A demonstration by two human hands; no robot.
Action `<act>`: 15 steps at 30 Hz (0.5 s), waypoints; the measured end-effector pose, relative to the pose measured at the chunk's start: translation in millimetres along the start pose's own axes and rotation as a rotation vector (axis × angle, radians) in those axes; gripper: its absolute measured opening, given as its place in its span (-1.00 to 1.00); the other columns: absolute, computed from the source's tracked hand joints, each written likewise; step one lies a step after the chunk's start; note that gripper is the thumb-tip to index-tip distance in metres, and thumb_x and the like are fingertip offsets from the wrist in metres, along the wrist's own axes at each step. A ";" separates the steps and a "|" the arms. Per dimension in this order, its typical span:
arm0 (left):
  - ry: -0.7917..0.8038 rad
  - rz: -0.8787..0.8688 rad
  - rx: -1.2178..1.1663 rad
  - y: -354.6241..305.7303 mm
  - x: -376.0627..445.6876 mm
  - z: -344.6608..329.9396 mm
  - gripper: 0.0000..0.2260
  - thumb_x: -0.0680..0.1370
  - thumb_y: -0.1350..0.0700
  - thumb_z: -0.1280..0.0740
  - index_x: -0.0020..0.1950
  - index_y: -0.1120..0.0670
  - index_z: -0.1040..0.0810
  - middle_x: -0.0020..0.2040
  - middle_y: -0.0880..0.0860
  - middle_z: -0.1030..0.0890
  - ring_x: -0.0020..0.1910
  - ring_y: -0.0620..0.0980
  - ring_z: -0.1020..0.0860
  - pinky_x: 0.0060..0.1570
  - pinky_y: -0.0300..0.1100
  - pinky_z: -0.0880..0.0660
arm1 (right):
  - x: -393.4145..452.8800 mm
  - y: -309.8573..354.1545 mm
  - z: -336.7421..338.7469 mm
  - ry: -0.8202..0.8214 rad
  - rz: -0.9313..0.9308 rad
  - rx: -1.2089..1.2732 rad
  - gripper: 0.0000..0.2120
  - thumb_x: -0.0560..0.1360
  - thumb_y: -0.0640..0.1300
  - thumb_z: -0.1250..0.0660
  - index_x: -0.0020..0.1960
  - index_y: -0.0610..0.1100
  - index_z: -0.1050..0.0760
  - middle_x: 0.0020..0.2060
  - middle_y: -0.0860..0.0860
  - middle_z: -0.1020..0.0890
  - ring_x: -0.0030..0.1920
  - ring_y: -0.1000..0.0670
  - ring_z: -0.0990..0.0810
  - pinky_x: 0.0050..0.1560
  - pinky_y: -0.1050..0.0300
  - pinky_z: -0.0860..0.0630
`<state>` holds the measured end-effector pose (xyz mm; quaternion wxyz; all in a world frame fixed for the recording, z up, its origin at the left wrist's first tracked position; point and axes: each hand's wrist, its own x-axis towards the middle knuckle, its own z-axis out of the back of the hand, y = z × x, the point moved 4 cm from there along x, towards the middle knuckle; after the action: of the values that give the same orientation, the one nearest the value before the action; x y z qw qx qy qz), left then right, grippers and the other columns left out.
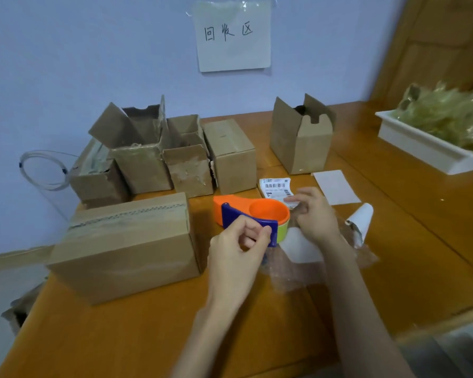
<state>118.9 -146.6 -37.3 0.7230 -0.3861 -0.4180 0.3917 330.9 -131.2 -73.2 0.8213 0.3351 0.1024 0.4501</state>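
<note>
Pinching the blue end of the tape holder [253, 215] between thumb and first finger, the left hand [238, 246] has its other fingers curled in. The tape holder is orange, blue and green, and it sits on the wooden table [137, 336] in the middle, just in front of the row of small brown boxes [186, 159]. The right hand [316, 214] is just beside it, fingers bent, with the tips on the near corner of a label [275, 186] with black bars. I cannot tell if it really holds the label. Some clear film [290, 271] lies under both wrists. A big taped box [126, 246] stands to the left. A white tray [421, 151] of yellow bags sits far to the right.
</note>
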 end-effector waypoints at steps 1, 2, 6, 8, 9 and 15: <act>-0.003 0.010 -0.003 0.8 2.3 -2.3 -0.93 0.52 0.03 -0.39 -0.10 0.01 -0.57 -0.20 -0.14 -0.65 -0.17 -0.17 -0.62 -0.20 -0.29 -0.57 | 4.4 -1.9 -3.8 -0.034 0.018 -0.022 -0.77 0.40 -0.28 -0.41 -0.04 0.00 -0.65 0.26 0.04 -0.48 0.19 -0.06 -0.50 0.15 -0.12 -0.51; -0.007 0.018 -0.002 2.0 4.8 -3.1 -0.93 0.53 0.04 -0.38 -0.08 0.02 -0.57 -0.19 -0.13 -0.66 -0.17 -0.18 -0.63 -0.20 -0.29 -0.57 | 7.1 -1.8 -3.8 -0.080 0.014 -0.022 -0.82 0.42 -0.25 -0.42 -0.13 0.03 -0.62 0.22 0.06 -0.50 0.15 -0.03 -0.51 0.10 -0.09 -0.53; -0.029 0.062 -0.056 5.4 15.1 1.0 -0.93 0.56 0.09 -0.35 -0.02 0.06 -0.58 -0.16 -0.07 -0.67 -0.15 -0.16 -0.65 -0.21 -0.24 -0.61 | 8.1 4.3 14.4 -0.308 -0.016 0.040 -0.92 0.51 -0.12 -0.38 -0.04 -0.12 -0.61 0.08 0.01 -0.56 0.10 0.00 -0.46 -0.06 0.15 -0.42; -0.047 0.118 -0.156 4.4 20.2 2.6 -0.90 0.56 0.11 -0.36 0.02 0.09 -0.60 -0.12 -0.05 -0.68 -0.10 -0.12 -0.66 -0.20 -0.25 -0.61 | -0.1 15.3 29.1 -0.420 0.025 0.088 -0.86 0.50 -0.06 -0.39 -0.03 -0.12 -0.64 -0.01 0.03 -0.56 0.05 0.03 -0.41 -0.08 0.18 -0.33; -0.056 0.161 -0.230 3.6 23.2 2.7 -0.89 0.55 0.12 -0.36 0.05 0.10 -0.60 -0.09 -0.04 -0.68 -0.07 -0.12 -0.66 -0.17 -0.25 -0.61 | -6.4 22.9 35.8 -0.465 0.074 0.133 -0.86 0.49 -0.05 -0.41 -0.05 -0.11 -0.65 -0.07 0.07 -0.54 0.03 0.05 -0.37 -0.07 0.16 -0.34; -0.010 0.371 -0.742 -15.9 39.3 -2.2 -0.76 0.54 0.08 -0.36 0.18 0.09 -0.57 0.04 0.01 -0.69 0.05 -0.10 -0.66 0.02 -0.22 -0.60 | -62.5 80.1 46.7 -0.510 0.434 0.303 -0.95 0.40 0.00 -0.47 -0.17 0.04 -0.65 -0.21 0.23 -0.50 0.01 0.12 -0.32 0.01 0.14 -0.30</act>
<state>138.3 -118.4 -12.1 0.4501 -0.6873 -0.4577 0.3400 263.3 -173.4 5.3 0.6468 0.5682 -0.1136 0.4958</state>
